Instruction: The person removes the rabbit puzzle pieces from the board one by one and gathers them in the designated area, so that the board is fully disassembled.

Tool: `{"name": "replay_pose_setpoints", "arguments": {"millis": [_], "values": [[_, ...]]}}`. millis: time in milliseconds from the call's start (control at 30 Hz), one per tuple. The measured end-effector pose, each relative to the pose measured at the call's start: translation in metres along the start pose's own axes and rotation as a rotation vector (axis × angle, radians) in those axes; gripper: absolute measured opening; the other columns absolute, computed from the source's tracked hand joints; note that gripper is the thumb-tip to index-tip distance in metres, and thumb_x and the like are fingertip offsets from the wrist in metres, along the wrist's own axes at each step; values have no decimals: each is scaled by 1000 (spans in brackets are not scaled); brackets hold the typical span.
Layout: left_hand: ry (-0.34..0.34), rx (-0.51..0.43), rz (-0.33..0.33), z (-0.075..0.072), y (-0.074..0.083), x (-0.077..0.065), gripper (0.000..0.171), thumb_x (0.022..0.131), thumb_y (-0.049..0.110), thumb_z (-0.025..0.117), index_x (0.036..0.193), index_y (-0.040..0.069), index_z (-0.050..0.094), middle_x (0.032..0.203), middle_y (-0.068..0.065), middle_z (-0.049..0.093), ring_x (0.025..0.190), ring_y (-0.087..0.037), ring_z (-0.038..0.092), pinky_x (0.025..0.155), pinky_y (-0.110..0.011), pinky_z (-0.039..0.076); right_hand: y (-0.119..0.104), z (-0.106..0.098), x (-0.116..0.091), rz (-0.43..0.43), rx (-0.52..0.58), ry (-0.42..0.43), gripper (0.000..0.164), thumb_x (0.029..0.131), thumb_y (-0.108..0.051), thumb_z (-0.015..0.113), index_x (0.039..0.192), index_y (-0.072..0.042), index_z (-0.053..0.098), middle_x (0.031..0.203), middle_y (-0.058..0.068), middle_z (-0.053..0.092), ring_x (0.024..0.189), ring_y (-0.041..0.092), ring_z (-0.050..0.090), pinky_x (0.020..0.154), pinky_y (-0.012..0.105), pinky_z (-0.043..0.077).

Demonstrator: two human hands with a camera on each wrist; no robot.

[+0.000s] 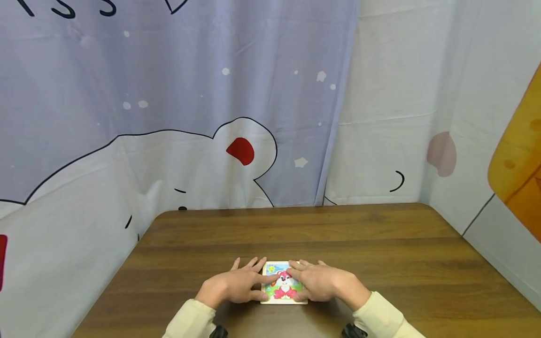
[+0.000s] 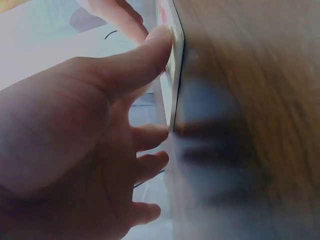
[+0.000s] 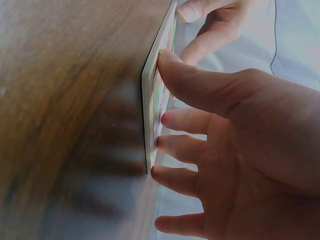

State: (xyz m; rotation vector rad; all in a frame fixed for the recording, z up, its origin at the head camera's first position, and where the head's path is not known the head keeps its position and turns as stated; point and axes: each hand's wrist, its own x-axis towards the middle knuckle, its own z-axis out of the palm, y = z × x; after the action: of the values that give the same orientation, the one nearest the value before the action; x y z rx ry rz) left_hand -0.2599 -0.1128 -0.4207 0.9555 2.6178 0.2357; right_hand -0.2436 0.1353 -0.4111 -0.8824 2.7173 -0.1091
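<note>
Item under inspection: a square cartoon picture board (image 1: pixel 284 287) with a pale border and a pink-and-white animal on its face. It lies face up on the wooden tabletop (image 1: pixel 380 244), near the wearer's side and between the two hands, its sides roughly square to the person.

Left hand (image 1: pixel 238 285): fingers extended and spread. The thumb rests at the near left corner and the index finger reaches over the picture; the others stand off beyond the left edge.

Right hand (image 1: pixel 321 281): fingers extended, slightly apart. The thumb bears on the near right corner, with fingertips along the right side of the face. Neither hand is curled round the board.

Assessment: with a hand at each side, the placement would appear to steady the board and keep it from sliding, while leaving the middle of the picture visible. Its position close to the body probably allows both hands equal reach. Contact pressure cannot be told.

Surroundings: a printed curtain (image 1: pixel 296 108) hangs behind the tabletop; pale sleeves (image 1: pixel 192 320) cover the forearms.
</note>
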Motion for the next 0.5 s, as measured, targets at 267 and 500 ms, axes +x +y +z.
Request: {"name": "replay_pose_setpoints", "arguments": {"millis": [267,500], "values": [[-7,16,37,1,-4,-4,53,100,45,56,151,43,42,164,-15,20,149,-36,21,112,-68,15,0,0,0,-12,8,7,68,95,-46,64,151,-13,45,161,8,32,146,33,31,109,62,31],[35,30,65,6,-4,-8,54,98,49,57,150,40,46,163,-15,23,148,-36,23,110,-70,17,0,0,0,-12,23,8,67,95,-45,65,151,-13,46,161,9,33,146,34,31,109,61,32]]}}
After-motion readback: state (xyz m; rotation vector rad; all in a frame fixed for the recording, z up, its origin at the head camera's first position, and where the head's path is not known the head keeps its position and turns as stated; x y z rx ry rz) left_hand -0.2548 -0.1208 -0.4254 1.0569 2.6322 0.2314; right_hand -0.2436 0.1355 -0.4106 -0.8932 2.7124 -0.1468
